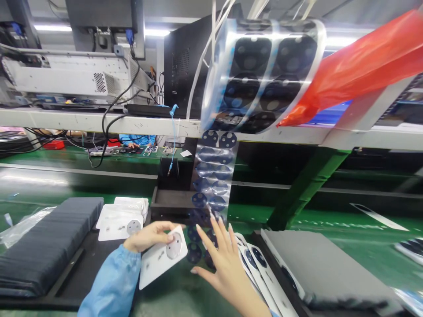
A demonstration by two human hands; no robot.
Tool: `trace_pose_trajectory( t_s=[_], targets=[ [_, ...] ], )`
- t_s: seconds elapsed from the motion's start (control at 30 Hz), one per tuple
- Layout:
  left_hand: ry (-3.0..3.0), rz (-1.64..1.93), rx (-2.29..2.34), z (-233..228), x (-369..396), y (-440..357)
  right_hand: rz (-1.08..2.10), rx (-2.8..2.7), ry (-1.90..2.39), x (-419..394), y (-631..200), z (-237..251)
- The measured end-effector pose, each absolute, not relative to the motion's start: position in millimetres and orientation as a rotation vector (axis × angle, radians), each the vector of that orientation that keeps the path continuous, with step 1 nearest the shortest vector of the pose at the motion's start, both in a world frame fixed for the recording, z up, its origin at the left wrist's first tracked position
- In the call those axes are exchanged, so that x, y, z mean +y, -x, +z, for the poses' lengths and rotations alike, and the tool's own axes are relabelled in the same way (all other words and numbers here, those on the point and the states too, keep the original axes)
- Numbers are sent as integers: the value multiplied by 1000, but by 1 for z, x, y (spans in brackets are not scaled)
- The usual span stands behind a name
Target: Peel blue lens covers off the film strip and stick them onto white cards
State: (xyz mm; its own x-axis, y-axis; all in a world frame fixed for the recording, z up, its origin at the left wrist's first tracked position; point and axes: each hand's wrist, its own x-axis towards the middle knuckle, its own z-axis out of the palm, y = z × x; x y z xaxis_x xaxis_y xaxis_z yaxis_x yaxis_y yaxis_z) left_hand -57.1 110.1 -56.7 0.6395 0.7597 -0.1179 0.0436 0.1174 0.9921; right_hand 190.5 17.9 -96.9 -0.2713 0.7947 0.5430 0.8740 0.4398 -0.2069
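Left hand (150, 237) pinches white panel (161, 263); right hand (225, 264), fingers apart, at near end of sticker strip (213, 185). Steady panel, edge-only touch advisable.

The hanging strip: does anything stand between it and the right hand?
Nothing visible does. The right hand is spread in front of the hanging strip; the left hand holds the white phone back to one side.
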Motion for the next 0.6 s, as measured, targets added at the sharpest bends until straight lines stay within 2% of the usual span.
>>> trace_pose_trajectory(
  t_s=[0.23, 0.6],
  targets=[
    [-1070, 538, 454, -62, 109, 39, -540, -2002, 1007, 44, -184, -92],
    [-848, 738, 435, -13, 67, 32, -623, -1791, 687, 60, -172, -70]
  ],
)
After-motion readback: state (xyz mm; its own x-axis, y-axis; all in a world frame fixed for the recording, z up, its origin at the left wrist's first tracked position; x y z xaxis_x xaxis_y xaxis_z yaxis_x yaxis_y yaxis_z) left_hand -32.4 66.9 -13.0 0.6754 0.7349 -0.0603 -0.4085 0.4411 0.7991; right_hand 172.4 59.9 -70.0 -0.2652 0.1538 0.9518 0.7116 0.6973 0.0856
